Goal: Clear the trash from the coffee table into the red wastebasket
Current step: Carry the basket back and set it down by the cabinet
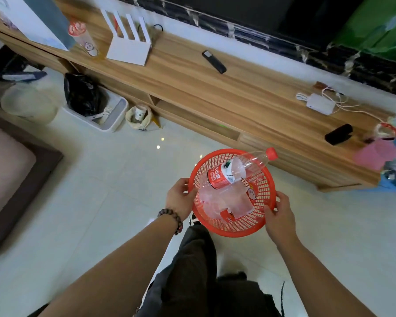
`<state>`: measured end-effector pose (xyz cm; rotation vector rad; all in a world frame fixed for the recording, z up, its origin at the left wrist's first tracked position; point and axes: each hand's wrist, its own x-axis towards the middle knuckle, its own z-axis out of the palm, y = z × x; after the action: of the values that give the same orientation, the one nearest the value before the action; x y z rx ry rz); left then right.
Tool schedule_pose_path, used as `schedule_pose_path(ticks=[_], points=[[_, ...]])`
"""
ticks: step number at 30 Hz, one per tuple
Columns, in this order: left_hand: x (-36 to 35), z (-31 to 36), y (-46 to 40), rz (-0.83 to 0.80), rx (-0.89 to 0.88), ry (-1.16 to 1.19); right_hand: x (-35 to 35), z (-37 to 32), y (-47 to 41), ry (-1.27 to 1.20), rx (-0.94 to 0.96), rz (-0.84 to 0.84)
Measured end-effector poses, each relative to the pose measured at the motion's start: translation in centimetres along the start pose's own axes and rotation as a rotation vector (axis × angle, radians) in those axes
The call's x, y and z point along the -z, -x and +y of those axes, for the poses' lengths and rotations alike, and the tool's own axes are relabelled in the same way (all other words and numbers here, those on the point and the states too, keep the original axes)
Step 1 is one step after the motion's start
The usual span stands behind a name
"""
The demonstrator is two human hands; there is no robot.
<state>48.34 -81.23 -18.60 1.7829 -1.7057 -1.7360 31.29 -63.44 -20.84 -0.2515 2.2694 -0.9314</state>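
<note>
Both hands, left (180, 197) and right (278, 215), grip the red wastebasket (258, 221) rim, fingers curled closed; bottle (236, 170) inside

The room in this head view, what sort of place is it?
Most likely a home living room: a long, low wooden media cabinet against the wall carries a black remote control and a white router with upright antennas, above a glossy white tiled floor.

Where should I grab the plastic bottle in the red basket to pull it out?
Take the bottle by its neck just below the red cap, coming from the far right. That end juts over the basket rim, while the labelled body lies down among clear wrappers.
</note>
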Motion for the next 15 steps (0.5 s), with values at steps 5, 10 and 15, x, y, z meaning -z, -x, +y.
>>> schedule_pose_path(ticks=[5,10,15], points=[[-4.5,-2.1,-5.8,0.016,0.131,-0.061,-2.1,2.7,-6.2,0.052,-0.137,-0.002],[-10.3,-5.4,-14.0,0.060,0.273,-0.107,-5.8,7.1,-14.1,0.045,-0.275,0.012],[-15.5,-8.9,-23.3,0.021,0.381,0.024,-10.1,11.8,-22.7,-0.010,-0.347,-0.037]])
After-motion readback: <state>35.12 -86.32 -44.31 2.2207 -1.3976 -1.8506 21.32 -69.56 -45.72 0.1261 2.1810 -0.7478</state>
